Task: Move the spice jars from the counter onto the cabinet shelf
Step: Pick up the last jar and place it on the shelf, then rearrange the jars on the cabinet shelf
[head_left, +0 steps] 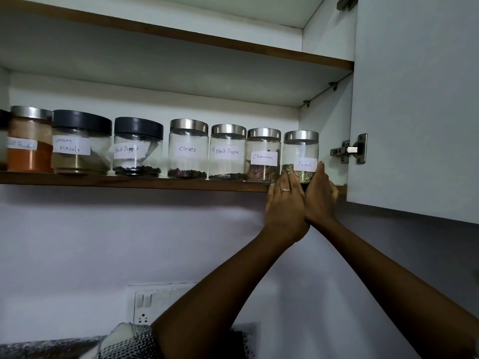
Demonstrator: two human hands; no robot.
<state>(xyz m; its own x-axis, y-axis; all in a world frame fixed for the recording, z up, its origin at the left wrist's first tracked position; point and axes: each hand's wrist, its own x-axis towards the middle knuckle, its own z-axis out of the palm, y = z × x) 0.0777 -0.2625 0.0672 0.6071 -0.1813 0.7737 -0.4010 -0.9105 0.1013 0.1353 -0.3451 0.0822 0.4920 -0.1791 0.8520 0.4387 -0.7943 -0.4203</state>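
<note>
Two hands close around the fennel jar (pixel 300 154) at the right end of the cabinet shelf (pixel 134 182), the left hand (pixel 283 203) cupping its left side and the right hand (pixel 320 200) its right, fingers wrapped about the lower glass and heels of the palms meeting beneath it. The jar stands upright at the shelf's front edge, just beside the cinnamon jar (pixel 263 154), last in a row running left through a second black pepper jar (pixel 227 151), cloves (pixel 188 148), black pepper (pixel 138 146), garam masala (pixel 81 142) and an orange powder (pixel 29 138). Whether its base already rests fully on the board is hidden by the hands. The step in hand appears to be the setting-down; the next move likely calls for nudging it back into line, then letting go without tipping it against the open cabinet door (pixel 414 104).
</note>
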